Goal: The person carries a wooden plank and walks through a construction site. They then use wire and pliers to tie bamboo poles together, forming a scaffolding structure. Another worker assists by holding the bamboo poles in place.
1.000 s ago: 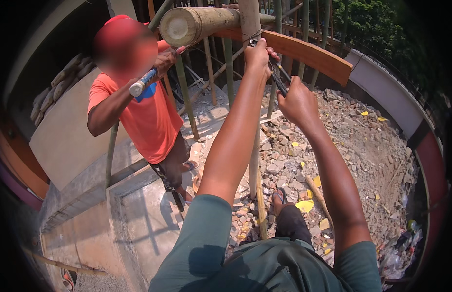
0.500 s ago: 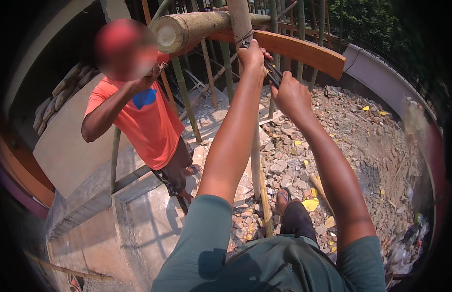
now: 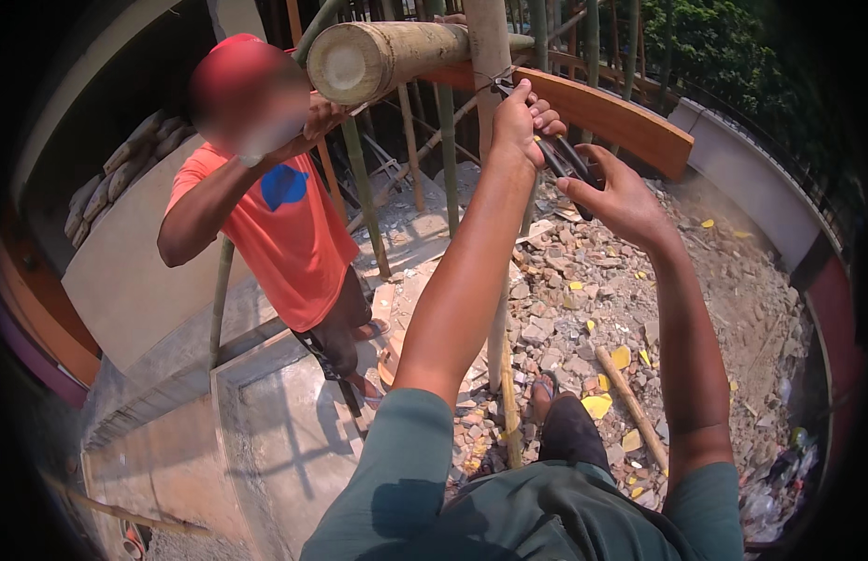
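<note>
At the upright pole [image 3: 490, 51], a pair of pliers [image 3: 565, 161] with black handles points its jaws at a thin dark wire [image 3: 494, 77] tied around the pole. My left hand [image 3: 523, 123] is closed around the pliers close behind the jaws. My right hand [image 3: 625, 192] grips the handle ends, which are spread apart, with thumb and fingers on either side. Whether the jaws bite the wire is too small to tell. Behind the pole runs an orange-brown plank [image 3: 607, 114], and a thick horizontal bamboo log [image 3: 392, 61] meets the pole on the left.
To the left stands a co-worker in an orange shirt [image 3: 289, 229], one raised hand [image 3: 322, 117] beside the log's end. Broken brick rubble [image 3: 583, 290] covers the ground, with a loose stick [image 3: 632, 407] on it. Several bamboo props [image 3: 450, 154] rise behind. A concrete ledge [image 3: 275, 402] lies at lower left.
The pliers' handles have opened apart, and my right hand has shifted right with a looser grip. My left hand stays near the jaws. The co-worker's raised hand moved toward the log.
</note>
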Tool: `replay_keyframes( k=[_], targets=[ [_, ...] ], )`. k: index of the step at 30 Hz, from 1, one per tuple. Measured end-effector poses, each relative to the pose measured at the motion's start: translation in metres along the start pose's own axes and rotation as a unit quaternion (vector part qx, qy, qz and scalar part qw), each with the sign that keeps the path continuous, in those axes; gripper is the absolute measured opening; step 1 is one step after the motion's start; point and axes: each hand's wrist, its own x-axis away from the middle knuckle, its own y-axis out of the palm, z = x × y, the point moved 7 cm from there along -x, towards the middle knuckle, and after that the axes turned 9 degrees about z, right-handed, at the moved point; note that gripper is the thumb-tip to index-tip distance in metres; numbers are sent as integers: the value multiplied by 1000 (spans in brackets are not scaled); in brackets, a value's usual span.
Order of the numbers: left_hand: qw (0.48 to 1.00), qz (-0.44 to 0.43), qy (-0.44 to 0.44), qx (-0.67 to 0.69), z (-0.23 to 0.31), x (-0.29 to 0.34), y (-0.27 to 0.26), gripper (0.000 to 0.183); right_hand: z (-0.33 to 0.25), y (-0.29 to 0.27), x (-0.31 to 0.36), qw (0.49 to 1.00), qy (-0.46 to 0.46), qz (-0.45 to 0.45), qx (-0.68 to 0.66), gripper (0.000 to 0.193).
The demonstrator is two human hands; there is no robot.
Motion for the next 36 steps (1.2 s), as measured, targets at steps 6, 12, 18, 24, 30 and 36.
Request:
replay_keyframes(
  k=[6,12,18,24,30,36],
  targets=[
    [981,168,40,85,-2,2,51,25,-46,-41,-36,904,-75,81,414,30],
    [993,39,29,108,-7,42,61,40,-30,-42,-30,978,157,-124,-54,23],
    [987,-134,-19,83,-1,-10,9,37,45,45,-9,780,263,-289,-488,33],
    [999,-35,-10,-26,14,-3,-13,30,-7,38,-12,990,-6,-18,143,61],
    [938,128,73,-315,42,18,-25,24,40,121,-22,954,137,-8,-266,27],
    [942,-15,-70,-328,56,41,-11,30,-36,182,-11,350,63,-306,-883,18]
  ],
)
